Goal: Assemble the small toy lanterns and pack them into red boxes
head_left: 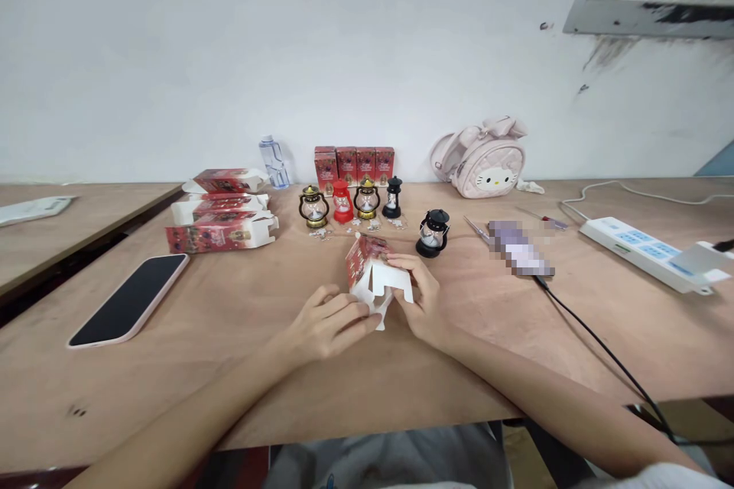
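A small red and white carton [370, 272] with its white flaps open lies on the wooden table [241, 367] in front of me. My left hand [326, 323] pinches a white flap at the carton's near end. My right hand [417, 296] grips the carton's right side, fingers curled round it. A small black toy lantern [433, 232] stands just behind my right hand. Farther back stand several more small lanterns [351, 202], gold, red and black, in a row.
Several upright red boxes [354, 164] and a water bottle [274, 161] line the wall. Flattened red cartons [222, 219] are stacked at left, near a black phone [129, 298]. At right lie a pink bag [485, 160], a power strip [647, 250] and a black cable [608, 355].
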{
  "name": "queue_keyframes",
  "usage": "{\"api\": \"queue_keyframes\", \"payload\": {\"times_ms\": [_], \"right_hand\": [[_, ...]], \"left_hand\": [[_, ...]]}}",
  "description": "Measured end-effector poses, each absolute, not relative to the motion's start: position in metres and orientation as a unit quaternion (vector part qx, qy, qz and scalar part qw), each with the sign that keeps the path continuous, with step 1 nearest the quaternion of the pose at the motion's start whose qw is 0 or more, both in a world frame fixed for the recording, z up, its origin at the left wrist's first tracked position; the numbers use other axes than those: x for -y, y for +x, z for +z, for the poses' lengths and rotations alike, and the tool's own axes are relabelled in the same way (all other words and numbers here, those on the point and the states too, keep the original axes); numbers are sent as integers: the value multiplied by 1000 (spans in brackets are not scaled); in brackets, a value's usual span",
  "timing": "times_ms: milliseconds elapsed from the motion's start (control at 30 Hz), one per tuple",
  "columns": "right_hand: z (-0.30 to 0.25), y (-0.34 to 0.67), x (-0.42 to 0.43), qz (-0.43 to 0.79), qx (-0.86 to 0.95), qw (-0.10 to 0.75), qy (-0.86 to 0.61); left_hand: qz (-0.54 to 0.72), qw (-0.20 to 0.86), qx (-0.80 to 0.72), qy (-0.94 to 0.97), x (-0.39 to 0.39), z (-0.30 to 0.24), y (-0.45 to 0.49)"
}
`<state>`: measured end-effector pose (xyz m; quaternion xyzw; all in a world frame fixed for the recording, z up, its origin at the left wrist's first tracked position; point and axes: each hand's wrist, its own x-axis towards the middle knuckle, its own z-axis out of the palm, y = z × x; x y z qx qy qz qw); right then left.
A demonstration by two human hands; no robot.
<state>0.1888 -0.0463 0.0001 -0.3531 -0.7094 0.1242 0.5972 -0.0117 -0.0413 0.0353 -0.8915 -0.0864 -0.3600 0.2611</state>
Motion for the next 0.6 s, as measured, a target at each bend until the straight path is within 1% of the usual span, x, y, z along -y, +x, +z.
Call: {"api": "queue_keyframes", "payload": {"times_ms": [100,300,467,600], "right_hand": [[0,189,48,124,716,592,-349],[1,187,51,118,742,571,-330],[0,185,49,127,761,549,-322],[0,185,49,132,756,554,-323]], "left_hand": [[-391,246,82,-883,42,32,-10],[-424,161,111,-884,38,19,-12],[-444,168,156,-866,35,16,-12],[-427,148,195,-871,38,20,-10]]}}
